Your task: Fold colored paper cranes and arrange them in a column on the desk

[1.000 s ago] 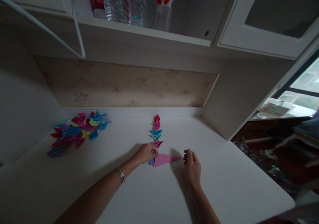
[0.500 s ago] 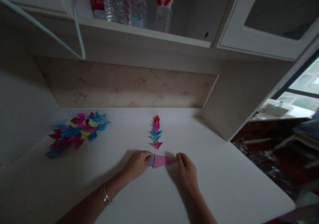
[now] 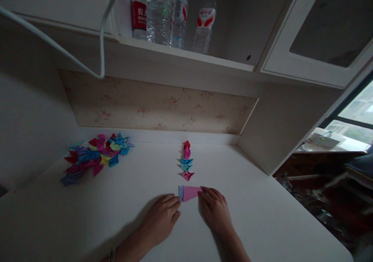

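A folded paper piece, pink with a lilac strip along its wide left end, lies on the white table and tapers to the right. At the lower left corner of that strip, the fingertips of my left hand touch it; the fingers are stretched out and the thumb stands apart. My right hand has its fingers closed on the narrow right end and hides the tip. Just behind the paper, several small origami pieces in red, pink and blue form a short line.
A heap of colourful folded origami sits at the back left of the white table. Overhead, a shelf holds clear plastic bottles. A white bent tube hangs at the upper left. The table's edge runs along the right.
My left hand has loosened its pinch on the lilac end and now lies lower, fingers extended. My right hand has shifted further over the narrow end. The camera view has tilted up slightly.
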{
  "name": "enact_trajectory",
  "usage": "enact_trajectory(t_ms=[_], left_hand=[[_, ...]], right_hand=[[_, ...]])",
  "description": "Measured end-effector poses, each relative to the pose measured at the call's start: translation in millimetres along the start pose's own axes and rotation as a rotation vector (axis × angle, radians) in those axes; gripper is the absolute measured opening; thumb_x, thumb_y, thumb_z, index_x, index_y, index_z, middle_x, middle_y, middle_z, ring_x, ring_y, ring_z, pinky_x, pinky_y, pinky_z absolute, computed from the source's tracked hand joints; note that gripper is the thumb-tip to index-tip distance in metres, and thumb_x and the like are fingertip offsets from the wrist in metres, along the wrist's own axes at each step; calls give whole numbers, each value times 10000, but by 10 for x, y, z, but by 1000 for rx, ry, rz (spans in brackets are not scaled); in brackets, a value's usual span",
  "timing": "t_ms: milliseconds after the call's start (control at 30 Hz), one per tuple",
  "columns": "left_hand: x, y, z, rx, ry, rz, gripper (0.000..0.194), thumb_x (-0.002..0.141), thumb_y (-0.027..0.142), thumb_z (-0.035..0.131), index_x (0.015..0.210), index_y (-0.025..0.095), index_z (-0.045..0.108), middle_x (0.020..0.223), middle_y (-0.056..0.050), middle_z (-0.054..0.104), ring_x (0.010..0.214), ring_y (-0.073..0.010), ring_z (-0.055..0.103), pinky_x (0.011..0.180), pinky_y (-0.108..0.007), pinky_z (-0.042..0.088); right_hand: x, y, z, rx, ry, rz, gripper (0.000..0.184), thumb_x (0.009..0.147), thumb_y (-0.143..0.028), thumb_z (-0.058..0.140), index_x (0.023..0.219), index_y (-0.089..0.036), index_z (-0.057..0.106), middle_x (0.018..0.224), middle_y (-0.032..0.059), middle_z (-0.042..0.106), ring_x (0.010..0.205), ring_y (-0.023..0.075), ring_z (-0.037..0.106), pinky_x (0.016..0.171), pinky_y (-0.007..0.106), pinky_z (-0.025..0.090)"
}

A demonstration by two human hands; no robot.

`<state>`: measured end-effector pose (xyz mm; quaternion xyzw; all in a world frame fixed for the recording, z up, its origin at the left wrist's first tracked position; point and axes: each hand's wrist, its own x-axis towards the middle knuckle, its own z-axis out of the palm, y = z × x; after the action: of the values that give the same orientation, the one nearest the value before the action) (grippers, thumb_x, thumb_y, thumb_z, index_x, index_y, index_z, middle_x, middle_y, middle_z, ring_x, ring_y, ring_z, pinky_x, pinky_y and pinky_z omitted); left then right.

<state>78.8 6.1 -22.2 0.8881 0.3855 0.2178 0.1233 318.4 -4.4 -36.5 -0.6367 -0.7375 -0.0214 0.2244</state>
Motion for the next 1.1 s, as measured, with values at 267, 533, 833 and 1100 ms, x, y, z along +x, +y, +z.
enact_trajectory(t_ms=[267,533,833,1100], left_hand=[[-25,-14,19,-11,31,-15,304,893,217,531,1173,259,641,1237,-13,662,1170,-214,570,1058,-417,429],[-32,4,-17,-17,36,-28,299,895,232,525,1169,262,641,1253,-9,650,1171,-203,567,1064,-407,421],[-35,-3,-16,18,32,-38,344,901,261,510,1227,245,619,1292,-37,628,1197,-215,556,1062,-411,422],[-39,-15,5,28,18,-35,351,912,266,485,1240,247,610,1290,-45,628,1194,-234,555,1041,-434,431]], right_hand=[[-10,60,89,-3,14,-23,304,913,-264,476,1123,-299,692,1234,21,651,1148,247,558,971,420,443],[-9,104,121,51,5,-23,317,891,-227,471,1083,-276,719,1212,35,666,1153,245,572,1012,421,435],[-31,132,127,85,6,-26,313,890,-237,467,1064,-255,726,1218,44,662,1164,246,561,1026,431,420],[-30,117,110,67,11,-40,321,894,-241,460,1085,-260,717,1230,45,655,1164,250,558,1018,434,427]])
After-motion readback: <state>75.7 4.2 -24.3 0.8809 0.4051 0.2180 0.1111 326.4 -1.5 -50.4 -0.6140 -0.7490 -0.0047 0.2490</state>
